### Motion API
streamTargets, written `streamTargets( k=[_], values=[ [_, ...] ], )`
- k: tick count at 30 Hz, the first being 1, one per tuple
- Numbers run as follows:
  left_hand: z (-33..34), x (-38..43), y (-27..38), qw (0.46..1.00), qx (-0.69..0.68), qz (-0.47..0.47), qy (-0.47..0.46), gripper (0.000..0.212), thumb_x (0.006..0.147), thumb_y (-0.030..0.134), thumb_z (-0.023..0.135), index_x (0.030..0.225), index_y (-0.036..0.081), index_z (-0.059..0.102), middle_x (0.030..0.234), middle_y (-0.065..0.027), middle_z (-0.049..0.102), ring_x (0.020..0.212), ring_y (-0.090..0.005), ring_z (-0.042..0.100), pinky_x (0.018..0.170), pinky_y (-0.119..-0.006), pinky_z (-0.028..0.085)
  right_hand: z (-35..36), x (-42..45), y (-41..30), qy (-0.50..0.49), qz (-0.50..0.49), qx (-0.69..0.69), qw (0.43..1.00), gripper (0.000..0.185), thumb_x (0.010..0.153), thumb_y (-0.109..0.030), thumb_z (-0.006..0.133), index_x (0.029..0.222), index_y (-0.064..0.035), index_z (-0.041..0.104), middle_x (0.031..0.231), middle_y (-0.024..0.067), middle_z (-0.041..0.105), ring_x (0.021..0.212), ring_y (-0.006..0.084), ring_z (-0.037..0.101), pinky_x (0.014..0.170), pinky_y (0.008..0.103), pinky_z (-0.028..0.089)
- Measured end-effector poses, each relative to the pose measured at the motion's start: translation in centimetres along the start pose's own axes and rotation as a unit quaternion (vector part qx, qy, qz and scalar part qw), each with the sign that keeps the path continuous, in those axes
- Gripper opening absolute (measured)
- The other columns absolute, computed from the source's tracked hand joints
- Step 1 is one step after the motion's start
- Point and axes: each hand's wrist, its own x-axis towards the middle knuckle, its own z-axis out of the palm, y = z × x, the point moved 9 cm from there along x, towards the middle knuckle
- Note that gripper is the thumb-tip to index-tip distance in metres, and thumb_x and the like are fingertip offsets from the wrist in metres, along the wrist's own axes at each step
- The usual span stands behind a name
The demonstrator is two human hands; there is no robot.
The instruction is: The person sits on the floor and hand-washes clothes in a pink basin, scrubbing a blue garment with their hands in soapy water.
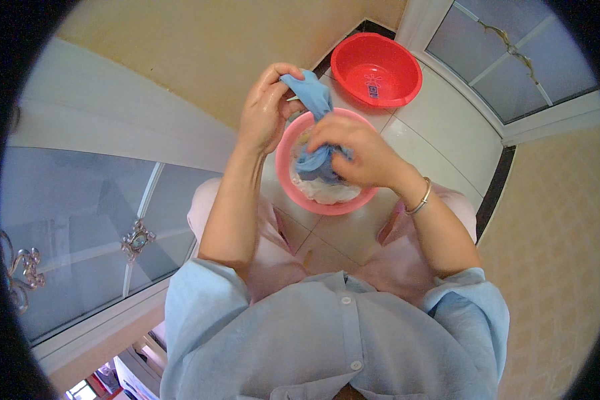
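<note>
A wet-looking blue cloth (314, 94) is stretched between my hands over a round pink plastic basin (286, 172). My left hand (270, 102) grips its upper end, above the basin's back left rim. A thin pale edge of something unclear shows by those fingers. My right hand (352, 150), blurred and wearing a metal bangle (421, 196) at the wrist, is over the basin with its fingers curled around the cloth's lower part. The rest of the blue cloth hangs into the basin. Whitish, sudsy-looking material (325, 192) lies in the bottom, partly hidden by the cloth and my right hand.
A red plastic basin (340, 75) stands on the tiled floor (430, 135) behind the pink one, near the wall corner. A framed glass door (95, 200) is at the left, another glass panel (510, 50) at the upper right. My knees flank the pink basin.
</note>
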Motion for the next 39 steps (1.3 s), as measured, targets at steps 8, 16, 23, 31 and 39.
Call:
streamTargets(
  k=[8, 16, 23, 31, 39],
  values=[
    [2.1, 0.2, -1.4, 0.998, -0.027, -0.031, -0.054, 0.020, 0.088, 0.003, 0.040, 0.104, -0.001, 0.052, 0.092, -0.0084, 0.057, 0.083, -0.0143, 0.058, 0.074, -0.028, 0.050, -0.6, 1.4, 4.6, 0.071, 0.153, 0.097, 0.981, 0.029, 0.088, -0.026, 0.051, 0.094, 0.0009, 0.058, 0.074, 0.0117, 0.060, 0.070, 0.0215, 0.058, 0.065, 0.0309, 0.044],
    [1.2, -0.6, -3.2, 0.998, 0.062, -0.021, 0.004, 0.029, 0.084, 0.015, 0.057, 0.108, 0.000, 0.053, 0.090, -0.0040, 0.059, 0.087, -0.0114, 0.054, 0.079, -0.024, 0.043, -1.6, 1.9, 5.1, 0.084, 0.161, 0.074, 0.981, 0.029, 0.086, -0.028, 0.056, 0.090, -0.0001, 0.063, 0.067, 0.0050, 0.060, 0.061, 0.0133, 0.056, 0.056, 0.0282, 0.044],
    [1.7, -2.2, -8.2, 0.935, 0.307, -0.071, -0.164, 0.027, 0.083, 0.014, 0.061, 0.105, -0.001, 0.058, 0.092, -0.0011, 0.059, 0.086, -0.0079, 0.052, 0.078, -0.024, 0.043, -7.2, 1.5, 4.6, 0.237, 0.191, 0.323, 0.896, 0.036, 0.093, -0.028, 0.043, 0.103, 0.0019, 0.060, 0.084, 0.0052, 0.061, 0.072, 0.0113, 0.058, 0.067, 0.0262, 0.048],
    [-1.3, -1.6, -5.1, 0.996, -0.004, -0.079, 0.045, 0.014, 0.087, 0.010, 0.055, 0.097, 0.001, 0.060, 0.085, -0.0013, 0.060, 0.077, -0.0076, 0.054, 0.072, -0.022, 0.044, -10.8, -1.7, 8.3, 0.367, 0.227, 0.255, 0.865, 0.025, 0.090, -0.027, 0.053, 0.086, -0.0025, 0.059, 0.078, 0.0015, 0.057, 0.070, 0.0095, 0.051, 0.065, 0.0248, 0.042],
    [-4.0, 0.3, -7.1, 0.973, 0.197, -0.082, 0.090, 0.011, 0.086, 0.009, 0.054, 0.094, 0.002, 0.058, 0.082, -0.0020, 0.059, 0.077, -0.0094, 0.054, 0.069, -0.023, 0.043, -8.3, -0.6, 8.6, 0.336, 0.220, 0.305, 0.864, 0.023, 0.091, -0.023, 0.052, 0.083, -0.0038, 0.060, 0.070, -0.0040, 0.054, 0.061, 0.0043, 0.046, 0.056, 0.0216, 0.038]
  ],
)
